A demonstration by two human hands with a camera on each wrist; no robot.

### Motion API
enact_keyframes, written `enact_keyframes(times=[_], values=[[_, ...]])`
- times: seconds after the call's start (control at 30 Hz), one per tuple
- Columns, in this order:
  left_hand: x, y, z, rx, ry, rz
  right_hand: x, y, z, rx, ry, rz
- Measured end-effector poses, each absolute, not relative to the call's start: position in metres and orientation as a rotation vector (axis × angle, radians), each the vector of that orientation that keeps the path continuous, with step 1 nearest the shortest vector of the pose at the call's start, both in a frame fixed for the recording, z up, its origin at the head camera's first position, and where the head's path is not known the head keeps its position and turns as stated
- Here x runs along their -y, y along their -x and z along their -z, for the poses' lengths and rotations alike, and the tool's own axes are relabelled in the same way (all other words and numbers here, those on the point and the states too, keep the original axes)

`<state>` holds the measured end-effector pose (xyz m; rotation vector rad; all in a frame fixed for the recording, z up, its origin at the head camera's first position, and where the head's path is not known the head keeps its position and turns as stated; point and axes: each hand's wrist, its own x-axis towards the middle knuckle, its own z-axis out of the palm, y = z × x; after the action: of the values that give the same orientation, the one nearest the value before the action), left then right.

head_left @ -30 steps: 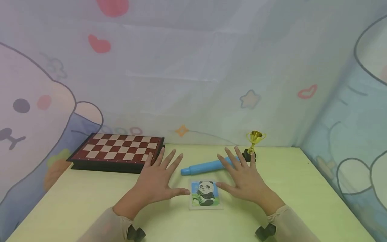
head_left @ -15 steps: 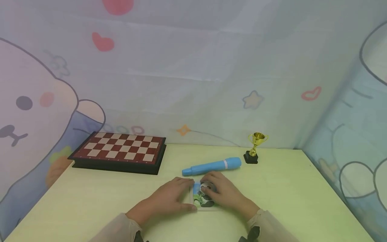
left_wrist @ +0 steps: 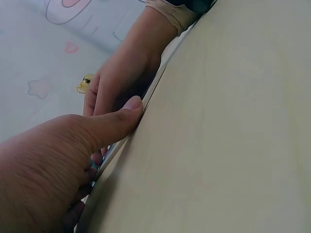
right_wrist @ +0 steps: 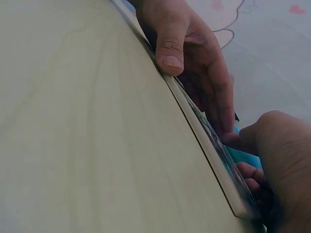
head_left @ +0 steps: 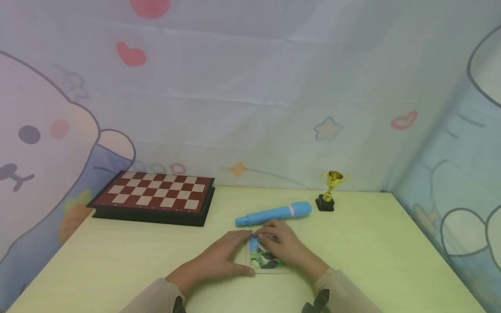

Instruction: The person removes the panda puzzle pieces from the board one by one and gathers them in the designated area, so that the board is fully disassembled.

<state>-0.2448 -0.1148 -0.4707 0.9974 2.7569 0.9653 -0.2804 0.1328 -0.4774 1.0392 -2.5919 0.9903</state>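
Both hands clamp the panda puzzle [head_left: 263, 256] by its edges, seemingly to steady it flat on the table [head_left: 372, 252]: the left hand [head_left: 223, 256] grips its left side, thumb along the near edge, while the right hand [head_left: 285, 248] curls over the picture from the right

The panda puzzle [head_left: 263, 257] under my fingers shows a black-and-white panda on blue sky and green grass, framed in a pale border. My sleeves [head_left: 156, 295] are beige. The table [head_left: 372, 252] is a light yellow-green. The chessboard [head_left: 154, 195] is checkered in reddish brown and cream, with a black edge. The toy microphone [head_left: 274, 214] is sky blue with a white band. The little trophy [head_left: 331, 184] is gold on a black base. The backdrop [head_left: 250, 108] is pale, printed with red hearts, a blue star and cartoon animals.
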Motion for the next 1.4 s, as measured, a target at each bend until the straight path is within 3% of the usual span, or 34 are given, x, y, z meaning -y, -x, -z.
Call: enact_keyframes(times=[1.4], values=[[0.1161, 0.2436, 0.4691, -2.708, -0.978, -1.003, -0.1323, 0.2784, 0.4792, 2.633, -0.948, -1.131]])
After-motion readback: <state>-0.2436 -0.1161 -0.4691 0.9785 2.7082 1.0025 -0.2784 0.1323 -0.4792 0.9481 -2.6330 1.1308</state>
